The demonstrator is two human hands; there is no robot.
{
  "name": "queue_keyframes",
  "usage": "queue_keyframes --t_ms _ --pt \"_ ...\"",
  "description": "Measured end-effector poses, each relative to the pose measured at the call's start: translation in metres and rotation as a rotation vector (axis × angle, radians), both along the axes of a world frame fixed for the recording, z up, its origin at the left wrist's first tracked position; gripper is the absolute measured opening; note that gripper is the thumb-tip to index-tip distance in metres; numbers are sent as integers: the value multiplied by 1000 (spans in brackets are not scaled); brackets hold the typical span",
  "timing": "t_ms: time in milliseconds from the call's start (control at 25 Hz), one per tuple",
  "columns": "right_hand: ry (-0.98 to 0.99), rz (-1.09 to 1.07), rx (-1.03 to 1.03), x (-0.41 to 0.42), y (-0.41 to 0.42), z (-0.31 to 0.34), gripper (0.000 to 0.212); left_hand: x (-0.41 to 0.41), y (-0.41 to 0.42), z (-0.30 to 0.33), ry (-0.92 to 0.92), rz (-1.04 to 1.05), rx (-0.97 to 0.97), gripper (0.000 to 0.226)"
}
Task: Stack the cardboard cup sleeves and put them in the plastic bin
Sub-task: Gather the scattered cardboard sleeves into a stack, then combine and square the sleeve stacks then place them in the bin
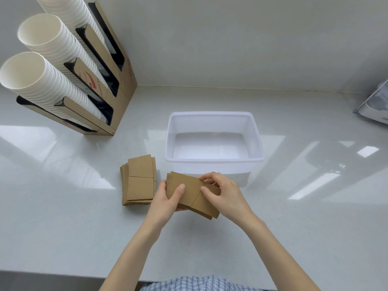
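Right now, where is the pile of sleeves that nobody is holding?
In the head view, the loose pile of cardboard cup sleeves lies flat on the white counter, just left of the left hand and front-left of the plastic bin.

Matt cardboard sleeves [194, 193]; glossy countertop [63, 206]

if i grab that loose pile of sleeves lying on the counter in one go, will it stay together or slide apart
The pile of sleeves will probably shear apart: its layers already sit fanned and offset. Each sleeve looks like thin flat cardboard, so likely light and a bit bendy. Pinching it from both sides, as both hands do with the held stack, should keep it aligned.
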State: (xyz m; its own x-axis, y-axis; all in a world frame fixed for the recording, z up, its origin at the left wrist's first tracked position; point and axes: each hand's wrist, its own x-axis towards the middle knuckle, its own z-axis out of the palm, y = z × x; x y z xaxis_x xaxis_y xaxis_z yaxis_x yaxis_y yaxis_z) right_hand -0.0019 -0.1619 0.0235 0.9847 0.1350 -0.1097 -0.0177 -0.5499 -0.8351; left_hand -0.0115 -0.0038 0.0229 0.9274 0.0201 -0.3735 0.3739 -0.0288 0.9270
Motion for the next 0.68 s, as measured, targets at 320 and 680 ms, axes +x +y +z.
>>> queue_keyframes --t_ms 320,680 --pt "208 -149 166 -9 -12 -11 55 1 5 -4 -28 6 -51 28" --pt "138 -199 297 -16 -26 -20 29 6 -3 -18 -116 -203 168 24"
